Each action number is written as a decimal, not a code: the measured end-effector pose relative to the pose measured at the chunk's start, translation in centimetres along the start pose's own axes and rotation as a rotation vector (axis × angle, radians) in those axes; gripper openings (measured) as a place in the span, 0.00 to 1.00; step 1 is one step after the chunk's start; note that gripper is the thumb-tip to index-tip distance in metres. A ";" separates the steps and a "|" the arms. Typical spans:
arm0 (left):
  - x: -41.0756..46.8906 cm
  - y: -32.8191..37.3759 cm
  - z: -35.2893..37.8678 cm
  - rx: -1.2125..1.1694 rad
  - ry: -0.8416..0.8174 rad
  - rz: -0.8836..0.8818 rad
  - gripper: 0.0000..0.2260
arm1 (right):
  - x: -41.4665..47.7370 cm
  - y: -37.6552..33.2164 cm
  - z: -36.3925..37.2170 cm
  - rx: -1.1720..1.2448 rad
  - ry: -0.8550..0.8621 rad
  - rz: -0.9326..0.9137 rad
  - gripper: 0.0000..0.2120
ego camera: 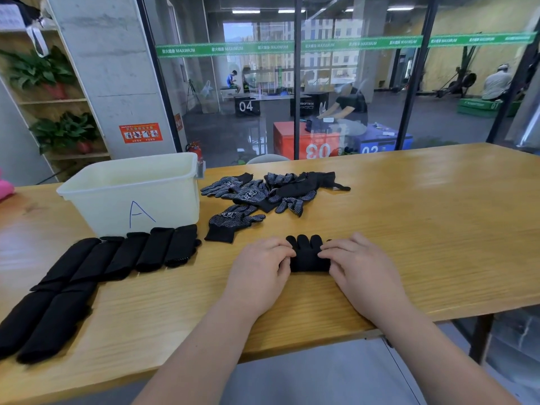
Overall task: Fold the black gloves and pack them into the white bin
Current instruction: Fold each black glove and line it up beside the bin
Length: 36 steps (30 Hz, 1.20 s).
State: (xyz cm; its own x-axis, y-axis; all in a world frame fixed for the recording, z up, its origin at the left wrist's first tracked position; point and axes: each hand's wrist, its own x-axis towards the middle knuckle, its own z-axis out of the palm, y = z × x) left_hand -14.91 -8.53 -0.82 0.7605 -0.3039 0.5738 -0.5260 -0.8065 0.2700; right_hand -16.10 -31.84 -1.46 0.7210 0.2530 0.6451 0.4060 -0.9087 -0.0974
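We have both hands on one plain black knit glove [309, 256] lying on the wooden tabletop [423, 229], mid-width and nearer the near edge. Left hand [260, 268] and right hand [360, 267] each have fingers curled in and pinching the glove's sides; its fingertips point at the far edge. White plastic bin marked "A" [102, 211] sits toward the far-left corner; we can't see its floor. Folded black gloves [122, 255] lie in rows in front of it, running to the near-left corner. Loose pile of dotted black gloves [274, 191] lies right of the bin, with one separate dotted glove [233, 222] just nearer.
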 end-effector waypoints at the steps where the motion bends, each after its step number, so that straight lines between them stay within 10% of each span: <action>1: 0.0 0.1 0.0 0.018 -0.010 -0.008 0.10 | 0.0 0.0 0.1 -0.002 -0.015 0.023 0.11; 13: -0.3 -0.1 -0.4 0.001 -0.131 -0.054 0.15 | 0.3 0.0 -0.8 0.098 -0.237 0.117 0.16; 22: -0.3 -0.1 -1.4 -0.274 -0.119 -0.211 0.14 | 0.4 0.5 -1.8 0.604 -0.224 0.394 0.12; 36: -0.1 0.3 -0.2 0.083 -0.022 0.018 0.13 | 0.1 0.3 0.4 -0.026 -0.014 0.042 0.10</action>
State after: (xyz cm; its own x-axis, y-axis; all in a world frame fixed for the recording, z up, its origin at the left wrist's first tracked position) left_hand -15.29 -8.64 -0.62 0.7596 -0.3293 0.5609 -0.5075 -0.8395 0.1944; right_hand -15.66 -31.98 -1.77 0.7447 0.2189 0.6304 0.3609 -0.9268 -0.1045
